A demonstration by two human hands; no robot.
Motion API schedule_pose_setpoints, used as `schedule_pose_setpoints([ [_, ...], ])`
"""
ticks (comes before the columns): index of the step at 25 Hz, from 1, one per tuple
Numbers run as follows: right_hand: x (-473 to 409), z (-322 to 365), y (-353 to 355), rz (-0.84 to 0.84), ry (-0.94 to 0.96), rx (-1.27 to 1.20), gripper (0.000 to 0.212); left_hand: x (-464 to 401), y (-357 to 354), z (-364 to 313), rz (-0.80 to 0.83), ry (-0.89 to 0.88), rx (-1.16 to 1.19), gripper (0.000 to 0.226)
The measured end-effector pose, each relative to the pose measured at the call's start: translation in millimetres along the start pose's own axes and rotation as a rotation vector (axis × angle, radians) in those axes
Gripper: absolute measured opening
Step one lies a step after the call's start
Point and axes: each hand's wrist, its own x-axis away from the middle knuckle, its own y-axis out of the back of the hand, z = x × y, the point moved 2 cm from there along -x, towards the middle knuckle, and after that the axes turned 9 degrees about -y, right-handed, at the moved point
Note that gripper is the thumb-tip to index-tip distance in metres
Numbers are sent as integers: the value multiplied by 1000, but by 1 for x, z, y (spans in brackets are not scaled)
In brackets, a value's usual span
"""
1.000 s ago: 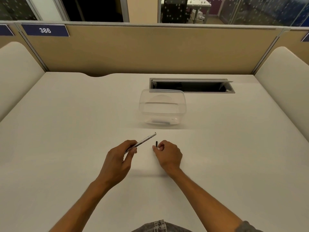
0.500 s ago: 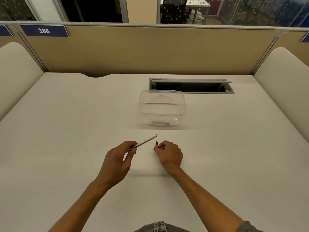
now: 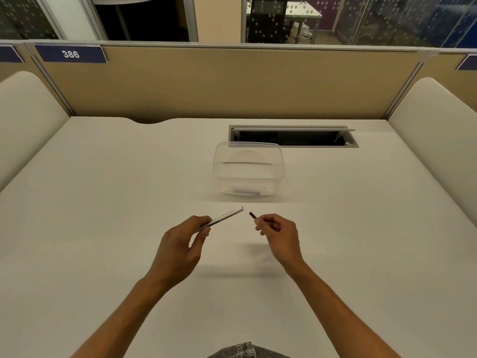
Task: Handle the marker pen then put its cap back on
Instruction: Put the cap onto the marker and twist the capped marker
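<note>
My left hand [image 3: 180, 244] grips a slim white marker pen [image 3: 227, 215] by its lower end, with the free end pointing up and to the right. My right hand [image 3: 280, 232] pinches a small dark cap [image 3: 252, 215] between its fingertips, so most of the cap is hidden. The cap's visible end points at the pen's free end, with a small gap between them. Both hands hover above the white desk [image 3: 103, 228].
A clear plastic container [image 3: 248, 169] with a lid stands just beyond the hands. Behind it lies an open cable slot [image 3: 293, 136] in the desk. A tan partition [image 3: 232, 81] closes the back, and padded dividers [image 3: 438, 120] stand at both sides.
My right hand has lifted and turned, so the cap now points left toward the pen. The pen's free end has stayed nearly in place.
</note>
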Motion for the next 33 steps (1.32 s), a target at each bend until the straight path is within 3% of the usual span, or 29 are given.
schedule_pose_setpoints([
  [6, 19, 23, 21, -27, 72, -162, 5, -2, -1, -5, -7, -40, 1, 20],
  [14, 32, 33, 27, -26, 121, -166, 11, -3, 0, -6, -3, -84, -18, 16],
  [33, 42, 45, 29, 0, 366, 102, 18, -5, 3, -14, 49, -148, -118, 18],
])
